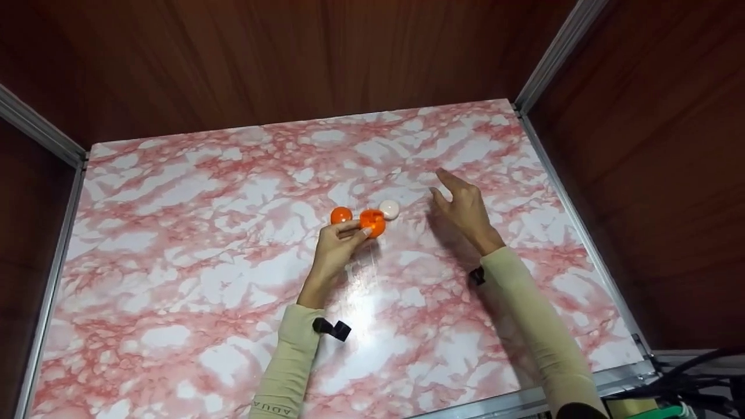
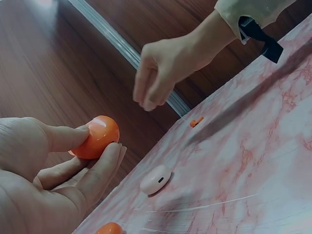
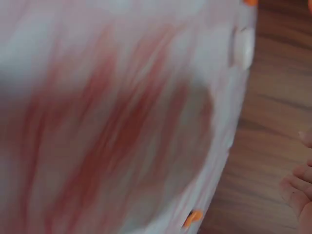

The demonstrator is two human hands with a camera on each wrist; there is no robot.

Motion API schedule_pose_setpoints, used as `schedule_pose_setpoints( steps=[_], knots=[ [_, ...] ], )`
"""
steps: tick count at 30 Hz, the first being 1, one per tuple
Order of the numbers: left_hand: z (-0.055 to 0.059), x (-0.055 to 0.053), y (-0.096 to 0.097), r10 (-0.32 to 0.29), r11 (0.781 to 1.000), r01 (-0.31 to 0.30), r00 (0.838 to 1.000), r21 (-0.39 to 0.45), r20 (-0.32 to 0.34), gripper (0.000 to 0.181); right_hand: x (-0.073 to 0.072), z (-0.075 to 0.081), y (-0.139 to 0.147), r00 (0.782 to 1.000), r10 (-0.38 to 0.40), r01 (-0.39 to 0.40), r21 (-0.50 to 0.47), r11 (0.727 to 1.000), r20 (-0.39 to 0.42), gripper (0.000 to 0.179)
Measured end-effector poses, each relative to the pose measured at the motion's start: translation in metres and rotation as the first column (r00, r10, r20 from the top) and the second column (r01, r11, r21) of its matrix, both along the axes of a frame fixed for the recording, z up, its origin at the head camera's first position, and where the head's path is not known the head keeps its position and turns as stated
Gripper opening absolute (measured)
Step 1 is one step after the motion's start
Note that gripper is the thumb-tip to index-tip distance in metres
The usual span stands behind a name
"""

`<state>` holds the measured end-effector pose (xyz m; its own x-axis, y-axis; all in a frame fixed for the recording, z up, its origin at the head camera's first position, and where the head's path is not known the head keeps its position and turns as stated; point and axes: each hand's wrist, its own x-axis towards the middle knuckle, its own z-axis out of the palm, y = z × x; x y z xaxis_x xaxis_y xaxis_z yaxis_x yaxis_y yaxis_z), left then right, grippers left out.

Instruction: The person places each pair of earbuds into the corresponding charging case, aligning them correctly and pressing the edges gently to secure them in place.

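Note:
My left hand (image 1: pixel 334 247) pinches an orange earbud case (image 1: pixel 372 226) between thumb and fingers. In the head view its lid stands up and a hollow shows inside. A second, rounded orange case (image 1: pixel 341 215) lies just beyond the left fingers. Close behind the held case sits a white case (image 1: pixel 389 209), with a small dark slot in its side in the left wrist view. My right hand (image 1: pixel 465 212) hovers above the table to the right, thumb and forefinger apart, nothing seen between them. Below it, an orange earbud (image 2: pixel 196 122) lies on the table in the left wrist view.
A red-and-white marbled table (image 1: pixel 192 279) spreads under both hands. Dark wood panels (image 1: pixel 279 58) with metal edging close off the back and sides. Black cables (image 1: pixel 698 378) lie beyond the table's near right corner.

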<state>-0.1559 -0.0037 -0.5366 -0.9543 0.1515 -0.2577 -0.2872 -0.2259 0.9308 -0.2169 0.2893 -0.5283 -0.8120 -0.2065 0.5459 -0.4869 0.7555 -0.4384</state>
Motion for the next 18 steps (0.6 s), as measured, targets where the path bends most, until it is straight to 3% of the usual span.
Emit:
schedule_pose_setpoints(
  steps=[6, 12, 18],
  knots=[
    [0.0, 0.002, -0.002, 0.007, 1.0, -0.007, 1.0, -0.014, 0.008, 0.039, -0.01, -0.004, 0.023, 0.991, -0.027, 0.007, 0.152, 0.988, 0.133, 0.042],
    [-0.002, 0.001, -0.003, 0.011, 1.0, -0.011, 1.0, -0.016, -0.012, 0.036, -0.022, -0.009, 0.042, 0.978, -0.046, -0.01, 0.27, 0.963, 0.202, 0.045],
    [-0.002, 0.001, -0.006, 0.008, 0.997, -0.011, 0.999, -0.076, -0.049, 0.035, -0.03, -0.014, 0.055, 0.963, -0.122, 0.021, 0.386, 0.922, 0.239, 0.042]
  ],
)
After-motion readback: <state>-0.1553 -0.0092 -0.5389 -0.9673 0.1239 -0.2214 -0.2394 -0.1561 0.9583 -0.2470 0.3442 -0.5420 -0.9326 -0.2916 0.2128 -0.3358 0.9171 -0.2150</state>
